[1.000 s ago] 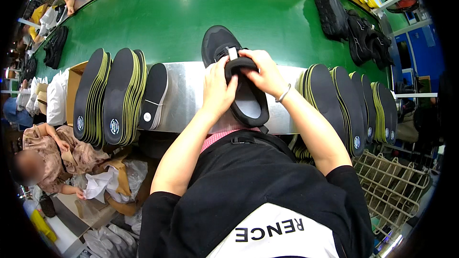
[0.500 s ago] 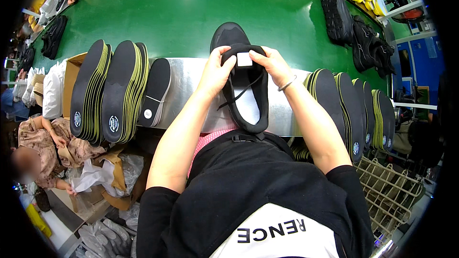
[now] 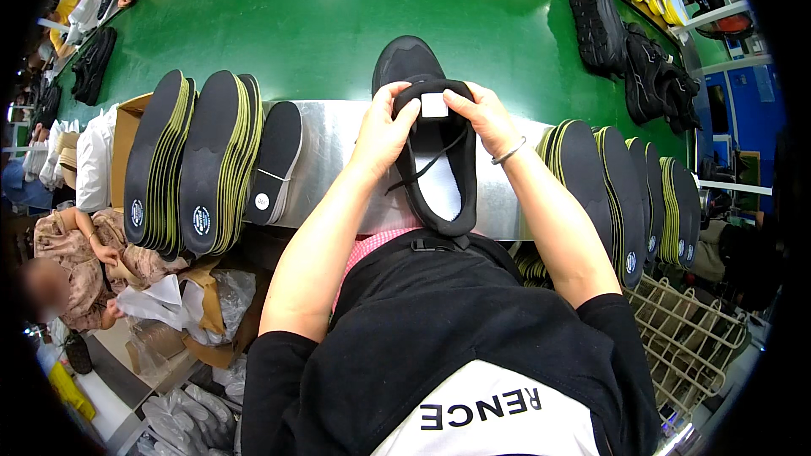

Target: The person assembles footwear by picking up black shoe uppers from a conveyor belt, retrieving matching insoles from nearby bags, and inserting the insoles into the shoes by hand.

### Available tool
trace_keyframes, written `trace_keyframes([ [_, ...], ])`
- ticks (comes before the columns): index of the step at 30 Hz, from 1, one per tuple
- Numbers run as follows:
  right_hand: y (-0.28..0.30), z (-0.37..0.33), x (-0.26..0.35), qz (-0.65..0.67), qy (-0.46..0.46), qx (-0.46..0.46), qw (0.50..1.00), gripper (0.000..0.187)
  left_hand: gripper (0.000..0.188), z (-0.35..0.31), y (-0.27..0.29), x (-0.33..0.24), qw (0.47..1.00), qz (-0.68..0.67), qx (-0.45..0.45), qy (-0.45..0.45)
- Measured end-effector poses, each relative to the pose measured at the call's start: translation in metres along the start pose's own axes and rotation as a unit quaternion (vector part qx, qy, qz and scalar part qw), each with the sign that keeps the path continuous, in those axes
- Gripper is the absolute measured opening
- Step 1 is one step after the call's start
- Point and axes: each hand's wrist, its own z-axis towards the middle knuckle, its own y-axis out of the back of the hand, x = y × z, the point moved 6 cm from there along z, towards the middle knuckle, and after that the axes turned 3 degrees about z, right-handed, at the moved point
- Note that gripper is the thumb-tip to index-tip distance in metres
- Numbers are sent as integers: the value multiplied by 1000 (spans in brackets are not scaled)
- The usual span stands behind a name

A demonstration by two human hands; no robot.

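Observation:
A black shoe [image 3: 409,60] lies in front of me, toe pointing away and heel close to my waist. My left hand [image 3: 384,128] pinches the left side of its tongue, while my right hand [image 3: 488,120] grips the tongue's right side. Between my thumbs the tongue [image 3: 432,87] is pulled up, showing a small white label [image 3: 434,105]. Inside the shoe a pale lining [image 3: 438,185] is visible, and a loose black lace [image 3: 418,175] hangs across the opening. The shoe rests over a metal plate [image 3: 331,147] at the edge of the green table.
Stacks of black-and-green insoles stand left [image 3: 213,152] and right [image 3: 583,173] of me. A banded insole bundle [image 3: 277,160] is beside the left stacks. Black shoes [image 3: 596,21] sit at the far right on the green table [image 3: 473,8]. A wire basket [image 3: 688,342] hangs lower right. Another person [image 3: 89,253] works at left.
Both hands keep their hold on the shoe's tongue, with almost no movement. At left, the other person's hand and the white paper there have shifted slightly.

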Motion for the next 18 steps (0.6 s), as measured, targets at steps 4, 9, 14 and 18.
trace_keyframes([
  [4,-4,-1,3,10,18,-5,1000,23,34,-2,0,-6,1000,18,-9,-9],
  [9,0,-21,16,-81,109,-24,990,30,30,-8,-3,-10,981,162,-60,-92],
  [14,16,-82,15,-244,160,-92,952,45,48,-33,-21,-19,914,356,-70,-183],
  [18,36,-147,-3,-329,98,-72,937,31,54,-33,-26,-3,909,345,-55,-226],
])
